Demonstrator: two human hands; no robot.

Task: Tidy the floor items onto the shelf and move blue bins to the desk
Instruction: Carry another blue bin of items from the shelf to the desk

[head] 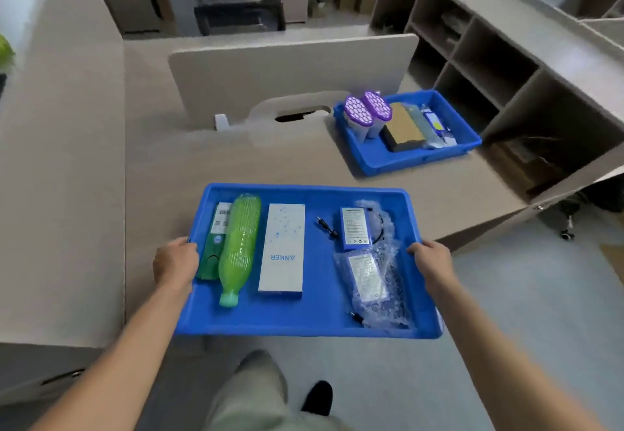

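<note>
A wide blue bin is held level over the near edge of the beige desk. My left hand grips its left rim and my right hand grips its right rim. Inside lie a green bottle, a green packet, a white Anker box, a blue battery pack and a bubble-wrapped pack. A second blue bin rests on the desk at the back right, with two purple filters and a brown pad in it.
A beige divider panel stands behind the desk. An open cubby shelf runs along the right. A chair base with castors sits on the grey floor under the desk's right end. My leg and black shoe are below the bin.
</note>
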